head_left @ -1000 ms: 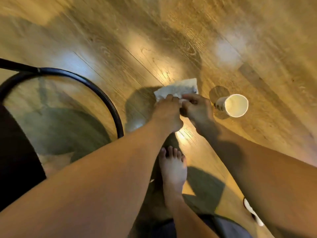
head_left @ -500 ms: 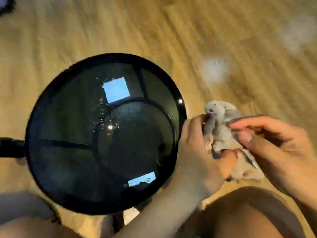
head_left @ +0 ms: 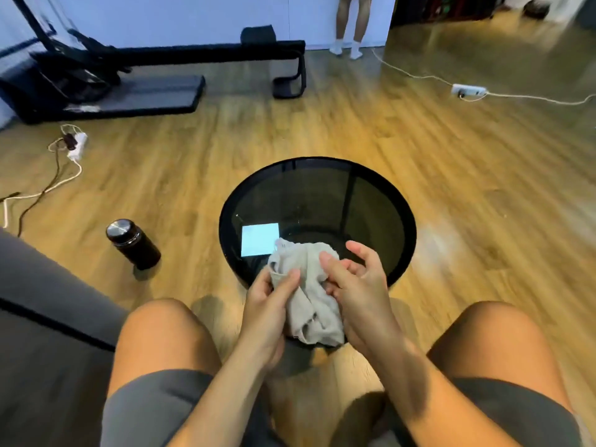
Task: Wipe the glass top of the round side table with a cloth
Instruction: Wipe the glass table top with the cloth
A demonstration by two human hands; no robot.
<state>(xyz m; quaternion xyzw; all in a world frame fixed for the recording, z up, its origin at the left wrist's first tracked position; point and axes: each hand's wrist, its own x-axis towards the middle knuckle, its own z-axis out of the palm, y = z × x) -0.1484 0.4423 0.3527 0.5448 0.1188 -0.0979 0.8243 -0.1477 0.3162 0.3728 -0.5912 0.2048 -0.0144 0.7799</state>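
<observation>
1. Both hands held the bunched cloth [head_left: 308, 285] over the near rim of the round side table [head_left: 322, 195]: the left hand [head_left: 267, 306] gripped one side, the right hand [head_left: 362, 285] pinched the other, upper fingers [head_left: 358, 250] loose.
2. Folding it into a flat pad first seemed wise.
3. Light, overlapping strokes would likely have avoided streaks.
</observation>
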